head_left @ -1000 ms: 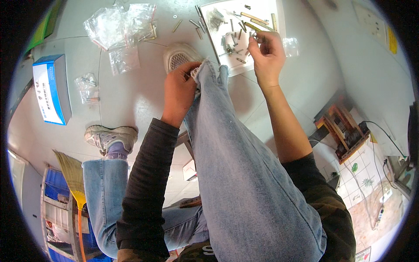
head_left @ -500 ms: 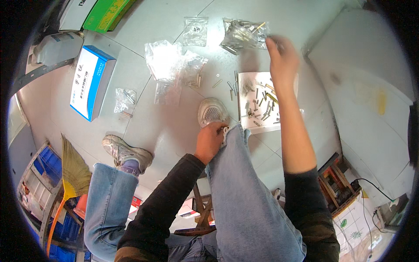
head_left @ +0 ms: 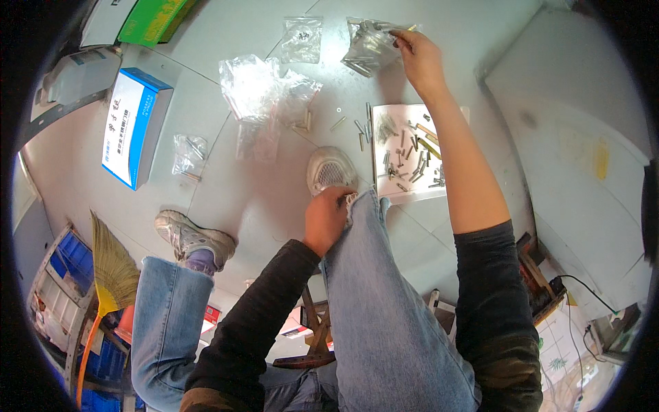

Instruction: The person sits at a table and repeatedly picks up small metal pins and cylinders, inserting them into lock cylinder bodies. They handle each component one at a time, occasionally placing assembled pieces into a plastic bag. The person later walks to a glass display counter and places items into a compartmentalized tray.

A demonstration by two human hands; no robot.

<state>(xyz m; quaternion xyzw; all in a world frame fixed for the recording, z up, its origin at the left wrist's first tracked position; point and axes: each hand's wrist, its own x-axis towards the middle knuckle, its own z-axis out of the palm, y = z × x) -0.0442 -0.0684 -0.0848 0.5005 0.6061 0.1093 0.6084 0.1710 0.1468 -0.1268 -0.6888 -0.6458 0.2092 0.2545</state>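
My right hand (head_left: 420, 65) reaches far forward, thumb and fingers pinching the upper right edge of a clear plastic bag (head_left: 371, 44). Several metal pins fill this bag, which lies on the floor. Nearer to me is a white tray (head_left: 412, 194), partly behind my right forearm, with loose silver and brass-coloured metal pieces scattered in it. A few metal pins (head_left: 360, 126) lie on the floor along the tray's left side. My left hand (head_left: 325, 218) is closed at the frayed hem of my right jeans leg (head_left: 352, 200); its fingertips are partly hidden.
Other clear bags (head_left: 248, 86) lie left of the filled one, and a small bag with pins (head_left: 189, 154) is farther left. A blue and white box (head_left: 130, 130) stands beyond it. A broom (head_left: 113, 264) leans at the left; a pale panel (head_left: 570, 130) rises at the right.
My right hand has moved left and forward from beside the bag and now pinches its edge. My left hand stays at the jeans hem. The whole view has shifted slightly.
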